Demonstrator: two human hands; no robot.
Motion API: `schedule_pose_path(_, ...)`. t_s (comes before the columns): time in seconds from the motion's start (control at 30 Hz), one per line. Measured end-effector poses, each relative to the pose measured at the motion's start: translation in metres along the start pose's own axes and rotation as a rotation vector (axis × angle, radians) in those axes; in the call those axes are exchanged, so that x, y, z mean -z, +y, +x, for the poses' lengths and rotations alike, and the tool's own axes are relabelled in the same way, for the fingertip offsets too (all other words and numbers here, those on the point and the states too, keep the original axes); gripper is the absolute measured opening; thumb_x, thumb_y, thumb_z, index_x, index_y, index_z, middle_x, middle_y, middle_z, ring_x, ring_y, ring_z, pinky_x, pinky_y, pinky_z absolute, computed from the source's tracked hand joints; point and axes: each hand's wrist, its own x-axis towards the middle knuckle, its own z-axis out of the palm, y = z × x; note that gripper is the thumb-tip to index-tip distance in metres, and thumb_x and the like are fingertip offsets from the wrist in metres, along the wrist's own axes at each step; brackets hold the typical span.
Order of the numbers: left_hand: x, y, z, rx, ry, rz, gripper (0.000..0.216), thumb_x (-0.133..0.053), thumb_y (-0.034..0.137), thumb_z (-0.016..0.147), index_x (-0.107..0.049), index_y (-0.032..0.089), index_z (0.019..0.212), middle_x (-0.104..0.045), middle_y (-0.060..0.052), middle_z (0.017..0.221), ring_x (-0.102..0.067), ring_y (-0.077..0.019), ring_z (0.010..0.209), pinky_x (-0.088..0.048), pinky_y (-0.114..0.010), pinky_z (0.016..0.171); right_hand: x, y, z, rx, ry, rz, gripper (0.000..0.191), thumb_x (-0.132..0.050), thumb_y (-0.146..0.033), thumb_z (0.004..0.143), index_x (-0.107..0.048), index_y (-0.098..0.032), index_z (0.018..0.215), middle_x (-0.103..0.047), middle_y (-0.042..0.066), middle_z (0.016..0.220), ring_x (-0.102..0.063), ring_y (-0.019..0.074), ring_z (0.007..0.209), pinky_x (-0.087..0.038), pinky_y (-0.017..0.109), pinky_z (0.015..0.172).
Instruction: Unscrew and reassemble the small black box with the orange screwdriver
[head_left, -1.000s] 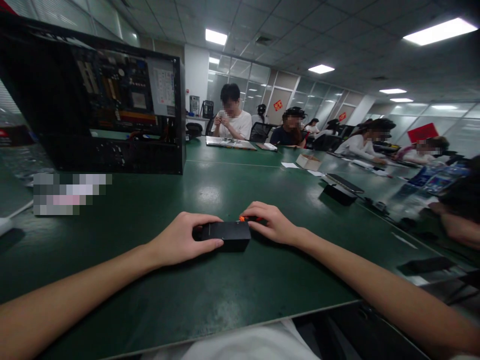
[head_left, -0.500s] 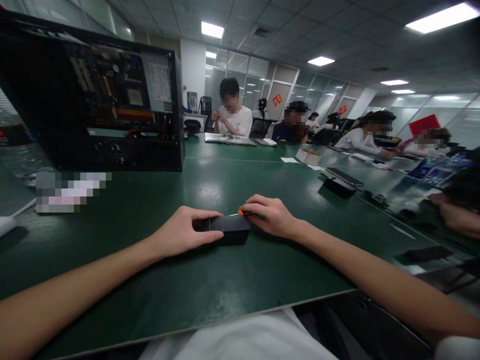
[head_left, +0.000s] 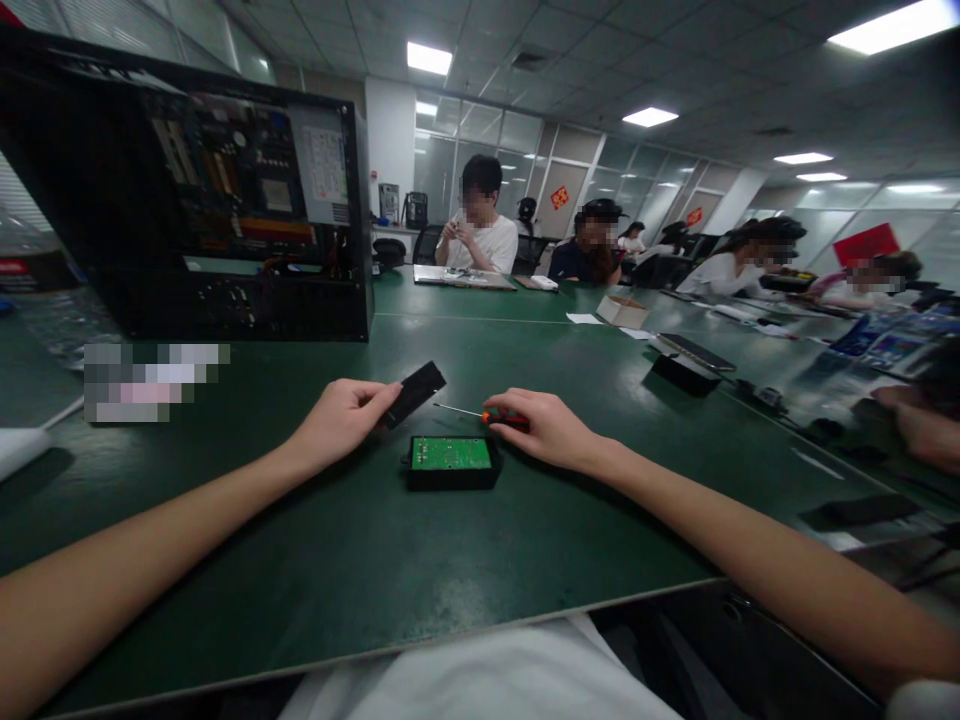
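My left hand [head_left: 349, 415] pinches a flat black cover [head_left: 417, 392] between thumb and fingers, held tilted above the table. Just below it a small black plastic box [head_left: 454, 480] rests on the green table [head_left: 360, 600], its top off. Inside the box lies a green circuit board [head_left: 454, 453]. My right hand [head_left: 536, 425] is closed round the orange and black handle of a screwdriver [head_left: 491, 416], beside the box's right end. The screwdriver's thin shaft points left, toward the cover, and does not touch the board.
An open computer case [head_left: 247, 220] stands at the back left, near a plastic bottle [head_left: 56, 290]. Farther right are a small cardboard box [head_left: 624, 312] and a black box with a flat device [head_left: 686, 362]. Several people sit around the table.
My left hand has lifted the black cover off the box and carried it up and left, baring the green board. My right hand stays close by with the screwdriver, its shaft now in view.
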Motion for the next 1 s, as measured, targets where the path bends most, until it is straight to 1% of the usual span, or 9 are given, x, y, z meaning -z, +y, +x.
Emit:
schedule_pose_path(0.03, 0.003, -0.005, 0.003, 0.018, -0.03, 0.044, 0.056, -0.049, 0.059, 0.094, -0.078, 0.014, 0.079, -0.07, -0.003, 0.065, -0.061, -0.0189, 0.061, -0.042, -0.026, 0.056, -0.001, -0.001, 0.0, -0.016, -0.024, -0.014, 0.028, -0.057, -0.032, 0.097, -0.066, -0.017, 0.12, -0.07, 0.009, 0.106, -0.066, 0.018, 0.09, -0.051, 0.032, 0.081)
schedule_pose_path(0.1, 0.007, -0.011, 0.007, 0.022, -0.081, 0.117, 0.05, -0.051, 0.057, 0.093, -0.08, 0.016, 0.085, -0.074, -0.004, 0.074, -0.065, -0.0204, 0.066, -0.045, -0.026, 0.059, -0.002, -0.004, 0.001, -0.044, -0.06, -0.039, 0.027, -0.059, -0.032, 0.097, -0.067, -0.018, 0.118, -0.071, 0.008, 0.106, -0.065, 0.0181, 0.09, -0.05, 0.031, 0.08)
schedule_pose_path(0.23, 0.008, -0.014, 0.009, -0.059, -0.115, 0.255, 0.046, -0.056, 0.048, 0.09, -0.078, 0.016, 0.116, -0.079, -0.009, 0.101, -0.072, -0.0254, 0.085, -0.052, -0.029, 0.076, 0.001, -0.007, 0.002, -0.094, -0.034, -0.041, 0.03, -0.057, -0.036, 0.099, -0.066, -0.018, 0.121, -0.07, 0.009, 0.109, -0.066, 0.0193, 0.091, -0.051, 0.034, 0.081)
schedule_pose_path(0.3, 0.007, -0.013, 0.007, -0.07, -0.103, 0.307, 0.05, -0.056, 0.047, 0.09, -0.075, 0.015, 0.124, -0.079, -0.01, 0.104, -0.072, -0.0261, 0.085, -0.053, -0.031, 0.078, 0.005, -0.009, 0.002, -0.072, 0.033, 0.022, 0.033, -0.049, -0.039, 0.103, -0.066, -0.016, 0.119, -0.069, 0.01, 0.112, -0.066, 0.0201, 0.098, -0.051, 0.036, 0.087)
schedule_pose_path(0.4, 0.004, -0.013, 0.006, -0.073, -0.111, 0.321, 0.051, -0.055, 0.049, 0.091, -0.076, 0.015, 0.123, -0.08, -0.01, 0.103, -0.072, -0.0264, 0.083, -0.053, -0.032, 0.078, 0.009, -0.019, 0.004, 0.04, 0.09, 0.18, 0.041, -0.045, -0.046, 0.104, -0.063, -0.015, 0.123, -0.068, 0.012, 0.121, -0.064, 0.021, 0.111, -0.05, 0.037, 0.097)
schedule_pose_path(0.53, 0.001, -0.011, 0.005, -0.053, -0.07, 0.281, 0.05, -0.052, 0.051, 0.091, -0.078, 0.015, 0.116, -0.08, -0.01, 0.104, -0.072, -0.027, 0.087, -0.052, -0.033, 0.079, 0.006, -0.045, 0.006, 0.137, 0.016, 0.173, 0.059, -0.061, -0.056, 0.094, -0.056, -0.015, 0.136, -0.065, 0.015, 0.129, -0.063, 0.0246, 0.115, -0.05, 0.04, 0.099)
schedule_pose_path(0.77, -0.003, -0.011, 0.003, -0.023, 0.045, 0.14, 0.047, -0.053, 0.052, 0.09, -0.075, 0.016, 0.112, -0.078, -0.009, 0.101, -0.071, -0.0261, 0.085, -0.053, -0.032, 0.075, 0.005, -0.071, 0.008, 0.158, -0.102, 0.134, 0.054, -0.063, -0.048, 0.095, -0.056, -0.016, 0.137, -0.067, 0.014, 0.125, -0.065, 0.0236, 0.11, -0.052, 0.037, 0.095)
schedule_pose_path(0.87, -0.007, -0.011, 0.001, 0.009, 0.013, 0.004, 0.05, -0.054, 0.053, 0.09, -0.069, 0.015, 0.118, -0.075, -0.008, 0.098, -0.069, -0.0222, 0.075, -0.053, -0.03, 0.064, 0.01, -0.071, 0.006, 0.176, -0.041, 0.202, 0.048, -0.065, -0.043, 0.095, -0.058, -0.017, 0.134, -0.069, 0.012, 0.122, -0.066, 0.0214, 0.109, -0.053, 0.035, 0.096)
schedule_pose_path(1.0, -0.012, -0.003, -0.003, 0.108, -0.064, -0.209, 0.054, -0.06, 0.057, 0.086, -0.065, 0.015, 0.12, -0.073, -0.007, 0.097, -0.062, -0.016, 0.061, -0.052, -0.026, 0.052, 0.03, -0.06, -0.002, 0.145, 0.125, 0.216, 0.041, -0.068, -0.041, 0.092, -0.063, -0.02, 0.127, -0.071, 0.009, 0.117, -0.068, 0.0193, 0.105, -0.054, 0.031, 0.092)
